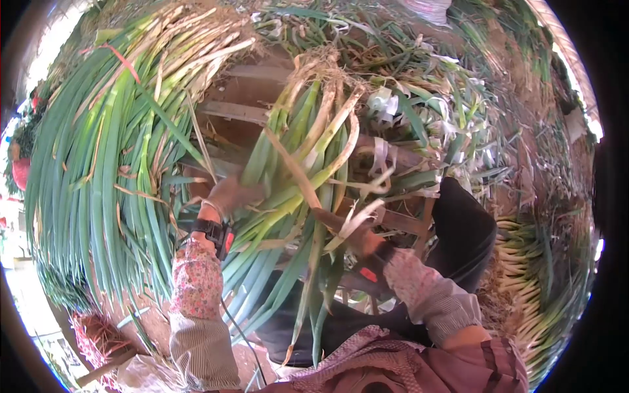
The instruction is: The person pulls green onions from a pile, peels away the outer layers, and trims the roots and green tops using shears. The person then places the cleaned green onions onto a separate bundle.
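We grip the leek bunch [308,170] with our left hand [229,195] closed at nine o'clock; our right hand [360,239] pinches a dry outer leaf [295,167], best peeled steadily rootward.

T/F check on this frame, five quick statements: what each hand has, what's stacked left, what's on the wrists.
1. The left hand grips a bunch of green onions. True.
2. The bunch is held with its root ends toward the person. False: the pale root ends point away, and the green leaves hang toward the person.
3. The right hand is empty and clear of the bunch. False: it is at the bunch, closed on a pale peeling strip.
4. A big pile of green onions lies to the left. True.
5. Both wrists are bare. False: a black band sits on the left wrist, and another with a red mark on the right.
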